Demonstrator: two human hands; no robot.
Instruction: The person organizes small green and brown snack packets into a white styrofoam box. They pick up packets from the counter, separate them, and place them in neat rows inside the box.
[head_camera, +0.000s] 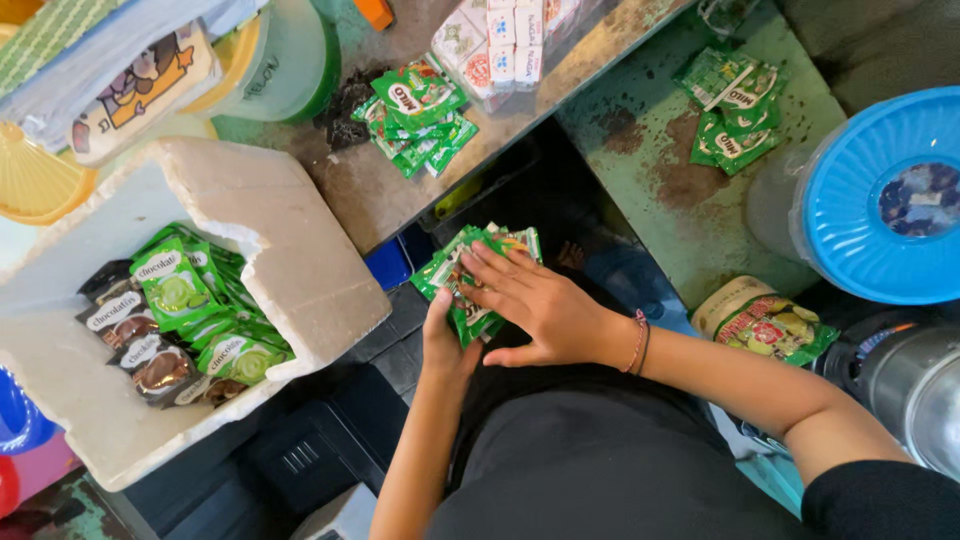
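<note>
A bundle of green drink-powder sachets (470, 262) sits between both hands above my lap. My left hand (443, 340) grips the bundle from below. My right hand (540, 305), with a thin bracelet at the wrist, lies flat on top of the sachets with fingers spread. A white foam box (300, 260) at the left holds green and dark brown sachets (180, 320) standing in rows.
More green sachets lie on the metal counter (415, 115) and on the green shelf (730, 105). A jar with a blue lid (880, 195) stands at right, a tin (765, 320) below it. White packets (495, 45) and plastic containers (280, 55) line the back.
</note>
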